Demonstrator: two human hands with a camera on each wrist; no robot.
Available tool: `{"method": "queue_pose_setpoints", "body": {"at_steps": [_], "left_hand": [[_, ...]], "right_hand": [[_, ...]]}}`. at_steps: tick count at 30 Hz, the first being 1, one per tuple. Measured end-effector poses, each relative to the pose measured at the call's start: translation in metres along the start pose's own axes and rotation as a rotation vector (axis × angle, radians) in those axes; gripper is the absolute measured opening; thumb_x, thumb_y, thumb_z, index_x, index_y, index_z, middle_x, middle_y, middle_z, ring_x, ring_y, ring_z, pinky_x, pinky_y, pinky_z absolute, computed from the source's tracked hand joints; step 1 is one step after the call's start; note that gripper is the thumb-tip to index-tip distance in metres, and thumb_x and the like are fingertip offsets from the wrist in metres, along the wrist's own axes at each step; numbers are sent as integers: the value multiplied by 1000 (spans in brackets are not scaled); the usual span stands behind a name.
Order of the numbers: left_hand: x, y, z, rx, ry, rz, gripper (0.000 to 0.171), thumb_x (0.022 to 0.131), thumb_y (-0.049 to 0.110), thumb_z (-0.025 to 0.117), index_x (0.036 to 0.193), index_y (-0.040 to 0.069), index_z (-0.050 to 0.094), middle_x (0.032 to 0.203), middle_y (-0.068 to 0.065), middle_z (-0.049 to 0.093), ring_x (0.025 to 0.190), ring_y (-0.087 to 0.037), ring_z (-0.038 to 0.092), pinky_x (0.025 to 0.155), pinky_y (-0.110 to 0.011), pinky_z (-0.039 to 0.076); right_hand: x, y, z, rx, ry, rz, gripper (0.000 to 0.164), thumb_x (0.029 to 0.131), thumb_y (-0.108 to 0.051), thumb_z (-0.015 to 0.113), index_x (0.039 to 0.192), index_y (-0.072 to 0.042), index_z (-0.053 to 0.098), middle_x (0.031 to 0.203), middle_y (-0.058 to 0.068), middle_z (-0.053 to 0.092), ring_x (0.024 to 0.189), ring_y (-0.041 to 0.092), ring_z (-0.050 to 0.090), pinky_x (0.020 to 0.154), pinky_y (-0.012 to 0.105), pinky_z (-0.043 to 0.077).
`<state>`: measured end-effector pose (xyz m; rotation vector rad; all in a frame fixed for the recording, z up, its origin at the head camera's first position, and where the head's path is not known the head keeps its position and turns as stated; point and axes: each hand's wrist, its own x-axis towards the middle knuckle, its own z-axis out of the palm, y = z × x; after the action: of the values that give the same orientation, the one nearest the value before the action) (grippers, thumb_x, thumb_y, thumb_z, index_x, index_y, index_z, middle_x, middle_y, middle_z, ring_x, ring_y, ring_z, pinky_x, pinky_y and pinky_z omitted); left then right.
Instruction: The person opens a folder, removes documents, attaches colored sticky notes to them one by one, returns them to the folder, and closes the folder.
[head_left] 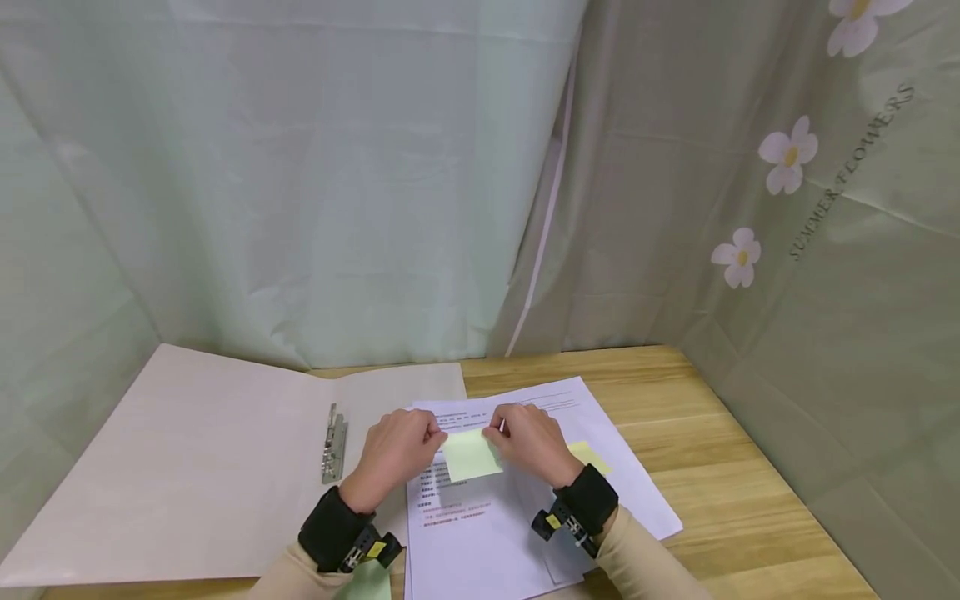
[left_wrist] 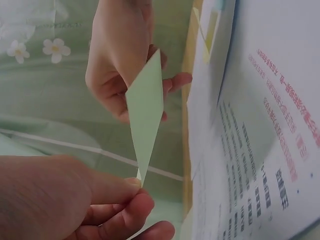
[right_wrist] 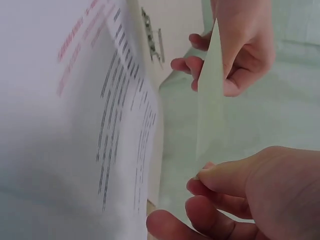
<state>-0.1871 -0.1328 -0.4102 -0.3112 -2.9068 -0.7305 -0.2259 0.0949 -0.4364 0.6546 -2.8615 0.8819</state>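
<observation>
Between both hands a pale green sticky note (head_left: 471,456) is held up over a printed sheet (head_left: 480,546). My left hand (head_left: 399,454) pinches one upper corner between thumb and forefinger. At the opposite upper corner, my right hand (head_left: 531,443) pinches the note the same way. Both wrist views show the sticky note (left_wrist: 146,115) standing off the paper, its face turned nearly edge-on to the right wrist camera. Black and red print (left_wrist: 282,100) covers part of the sheet beneath.
An open pink lever-arch binder (head_left: 187,467) lies on the left, its metal clip (head_left: 334,446) bare. More sheets (head_left: 637,492) spread to the right, one bearing a yellow sticky note (head_left: 590,457). Another green piece (head_left: 367,581) sits by the left wrist. Curtains (head_left: 337,183) enclose the wooden table (head_left: 720,450).
</observation>
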Motion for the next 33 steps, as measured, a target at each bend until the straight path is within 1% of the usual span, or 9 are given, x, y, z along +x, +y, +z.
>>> {"method": "queue_pose_setpoints", "body": {"at_steps": [2, 4, 7, 11, 18, 25, 29, 30, 33], "left_hand": [[4, 0, 4, 5, 2, 6, 20, 99, 11, 84, 81, 10, 74, 67, 2, 56, 62, -13, 50, 55, -25, 31], [7, -1, 10, -3, -8, 6, 22, 99, 11, 84, 79, 10, 74, 67, 2, 56, 62, -13, 50, 55, -25, 31], [11, -3, 18, -16, -38, -7, 24, 99, 12, 84, 77, 12, 73, 68, 3, 57, 63, -13, 51, 56, -25, 32], [12, -5, 27, -29, -68, -2, 23, 99, 12, 84, 78, 12, 73, 72, 2, 60, 66, -14, 53, 58, -25, 34], [11, -16, 42, -16, -47, 80, 29, 97, 12, 83, 74, 14, 67, 69, 4, 51, 63, -12, 48, 57, -27, 33], [8, -14, 45, 40, -106, 41, 33, 97, 10, 84, 72, 16, 63, 67, 5, 47, 63, -12, 48, 57, -24, 30], [7, -17, 45, 33, -84, 47, 34, 96, 10, 84, 71, 16, 62, 67, 5, 49, 62, -12, 47, 57, -25, 32], [9, -28, 53, 23, -63, 85, 33, 99, 15, 82, 72, 17, 63, 68, 6, 50, 64, -11, 48, 57, -25, 32], [9, -29, 50, 12, -52, 102, 29, 98, 15, 83, 74, 15, 67, 70, 6, 53, 64, -11, 48, 58, -26, 34]], "right_hand": [[4, 16, 10, -20, 29, -24, 17, 103, -25, 84, 92, -12, 82, 69, -6, 65, 60, 8, 51, 53, 25, 35], [6, 20, 12, -27, 25, -5, 18, 101, -24, 85, 90, -12, 82, 72, -4, 68, 61, 10, 52, 54, 27, 37], [17, 47, 32, -47, 9, 34, 19, 100, -30, 87, 85, -19, 80, 73, -9, 68, 62, 9, 53, 55, 28, 39], [22, 61, 45, -48, -33, 83, 19, 98, -29, 87, 82, -22, 78, 73, -10, 65, 62, 10, 53, 55, 30, 40], [13, 47, 36, -23, -123, 91, 18, 98, -26, 87, 84, -18, 80, 73, -6, 66, 63, 13, 55, 57, 32, 41], [8, 33, 25, -38, -165, 156, 20, 97, -20, 85, 80, -16, 75, 74, -3, 64, 67, 16, 55, 60, 33, 41], [7, 27, 22, -39, -182, 202, 21, 96, -17, 85, 79, -14, 73, 74, 0, 62, 69, 19, 56, 62, 34, 40], [7, 24, 20, -31, -182, 210, 22, 95, -17, 87, 79, -13, 72, 74, 1, 62, 69, 20, 57, 62, 34, 40], [10, 40, 34, -67, -163, 176, 22, 97, -22, 85, 80, -17, 71, 74, -3, 60, 69, 18, 55, 62, 33, 39]]}}
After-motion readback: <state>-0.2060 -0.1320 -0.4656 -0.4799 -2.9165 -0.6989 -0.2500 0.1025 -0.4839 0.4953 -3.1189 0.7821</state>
